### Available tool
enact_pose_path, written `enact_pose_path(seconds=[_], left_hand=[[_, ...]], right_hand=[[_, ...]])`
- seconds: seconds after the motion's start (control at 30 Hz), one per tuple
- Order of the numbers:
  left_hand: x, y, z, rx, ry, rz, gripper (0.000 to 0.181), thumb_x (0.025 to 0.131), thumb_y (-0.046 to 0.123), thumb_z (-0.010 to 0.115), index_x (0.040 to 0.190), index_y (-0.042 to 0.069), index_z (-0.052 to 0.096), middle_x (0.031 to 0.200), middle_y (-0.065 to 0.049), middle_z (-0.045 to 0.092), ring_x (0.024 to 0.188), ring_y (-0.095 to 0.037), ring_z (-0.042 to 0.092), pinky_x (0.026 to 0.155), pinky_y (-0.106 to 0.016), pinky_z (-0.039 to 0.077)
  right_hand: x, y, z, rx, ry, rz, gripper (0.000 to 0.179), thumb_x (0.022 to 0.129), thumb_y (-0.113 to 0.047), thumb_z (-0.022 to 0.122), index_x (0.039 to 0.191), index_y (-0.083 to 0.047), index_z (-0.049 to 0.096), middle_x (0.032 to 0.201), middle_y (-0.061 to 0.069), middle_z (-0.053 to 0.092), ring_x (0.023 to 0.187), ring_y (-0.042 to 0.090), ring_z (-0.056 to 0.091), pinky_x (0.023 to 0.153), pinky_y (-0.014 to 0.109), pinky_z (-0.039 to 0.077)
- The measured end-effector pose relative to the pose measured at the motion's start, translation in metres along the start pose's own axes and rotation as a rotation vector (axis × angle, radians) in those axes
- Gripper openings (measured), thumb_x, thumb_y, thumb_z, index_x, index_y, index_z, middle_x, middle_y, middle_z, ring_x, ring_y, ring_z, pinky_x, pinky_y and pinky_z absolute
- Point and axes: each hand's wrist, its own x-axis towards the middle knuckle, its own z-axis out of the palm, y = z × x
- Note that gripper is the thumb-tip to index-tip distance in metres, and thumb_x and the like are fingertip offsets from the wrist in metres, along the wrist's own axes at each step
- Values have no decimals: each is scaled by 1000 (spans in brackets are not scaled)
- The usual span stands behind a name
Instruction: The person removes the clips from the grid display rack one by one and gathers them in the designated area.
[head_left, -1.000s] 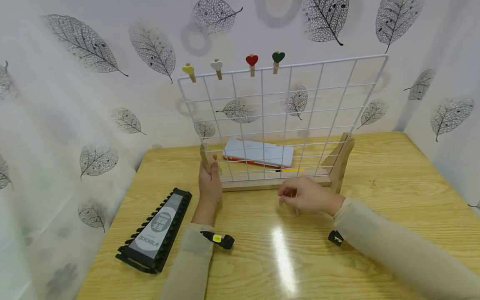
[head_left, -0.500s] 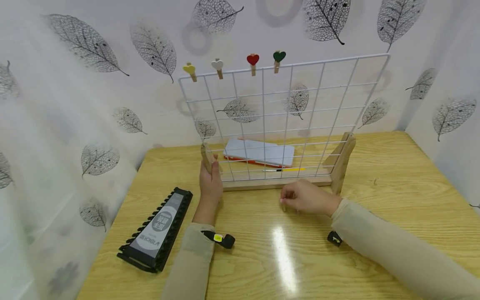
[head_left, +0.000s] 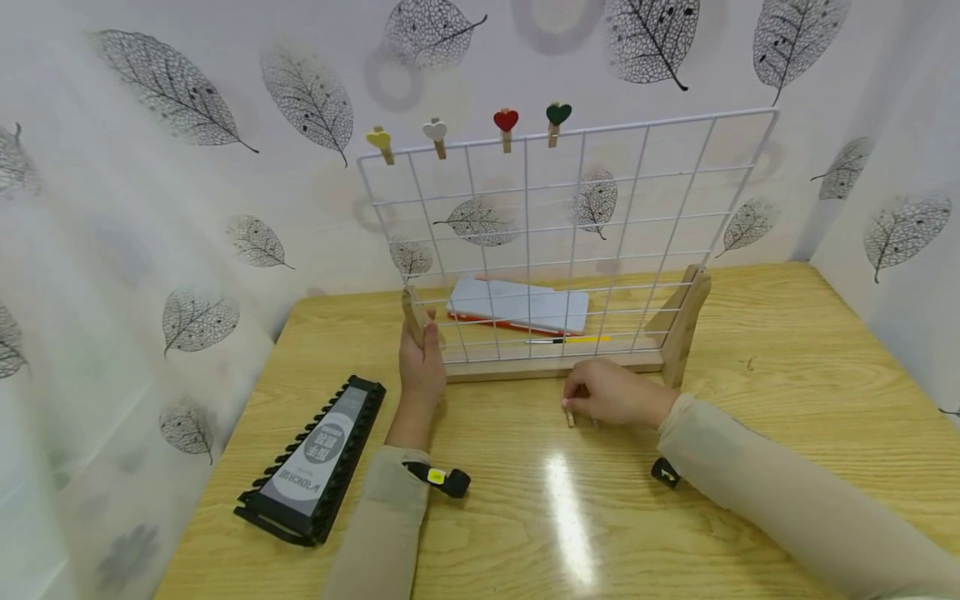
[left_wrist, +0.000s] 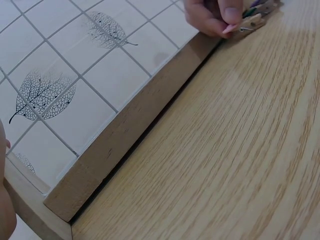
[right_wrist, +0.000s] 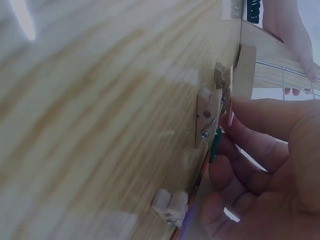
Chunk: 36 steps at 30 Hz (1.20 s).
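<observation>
My left hand (head_left: pixel 422 362) grips the left wooden upright (head_left: pixel 412 315) of a white wire grid rack (head_left: pixel 527 225). In front of the rack's base, my right hand (head_left: pixel 611 392) pinches a small wooden clothespin (head_left: pixel 570 419) low over the table. Its pink piece (right_wrist: pixel 231 119) shows between thumb and fingers in the right wrist view. Other wooden clothespins (right_wrist: pixel 206 117) lie right by these fingers, with green, orange and purple pieces partly hidden under the hand. Along the rack's top wire sit heart clothespins in yellow (head_left: pixel 379 142), white (head_left: pixel 436 133), red (head_left: pixel 506 122) and green (head_left: pixel 557 117).
A black wrench holder (head_left: pixel 313 467) with a grey label lies at the table's left. Behind the grid are a flat white-and-red case (head_left: pixel 517 304) and a thin yellow-and-black brush-like stick (head_left: pixel 585 339). A leaf-patterned curtain (head_left: pixel 255 100) hangs behind the table (head_left: pixel 495 533).
My right hand has come slightly down and toward me, and the clothespin's lower end now shows below its fingertips. The left hand keeps its hold on the upright.
</observation>
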Motion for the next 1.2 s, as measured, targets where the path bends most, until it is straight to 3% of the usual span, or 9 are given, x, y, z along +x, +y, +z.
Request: enact_pose_path(seconds=[0.23,0.4,0.53,0.7,0.83,0.97,1.2], left_hand=[[0,-1,-1,9,-1,-17,35,111,17,37,136,-5,47,113,-31,53,103,-50,50,95,-58,40],[0,0,0,21,13,16,33,110,14,38,134,-7,48,106,-31,53,95,-45,51,90,-56,42],[-1,1,0,18,15,32,33,110,12,39,133,-9,47,107,-33,53,95,-46,51,90,-55,42],[-1,2,0,13,13,29,32,110,12,39,133,-9,47,106,-34,52,94,-47,51,87,-54,42],[-1,2,0,4,12,29,33,110,12,39,134,-9,47,106,-32,53,98,-53,50,89,-55,42],[-1,1,0,1,8,30,34,110,12,39,135,-9,47,106,-32,53,99,-55,50,90,-56,41],[0,-4,-1,1,3,36,33,110,11,37,135,-9,46,105,-31,53,97,-53,50,87,-54,42]], right_hand=[[1,0,1,-54,4,-6,9,97,-14,69,89,-13,73,89,-3,61,61,3,56,66,27,49],[-1,-5,-3,-46,49,-8,13,99,-18,67,103,-7,72,92,-4,64,68,4,58,68,27,52],[-2,-10,-10,-62,198,-91,17,99,-18,67,108,-5,72,95,-4,68,79,7,62,72,30,54],[-2,-19,-30,-176,484,-353,8,93,-12,72,100,-8,74,94,-2,70,85,13,64,73,36,55],[0,-28,-50,-200,663,-516,6,90,-8,72,96,-7,74,91,1,71,85,19,66,77,40,55],[1,-38,-69,-194,773,-597,14,94,-17,69,94,-4,75,89,4,73,84,22,68,78,39,54],[1,-60,-98,-205,884,-711,37,100,-35,63,87,-3,76,88,10,73,85,27,67,90,21,47]])
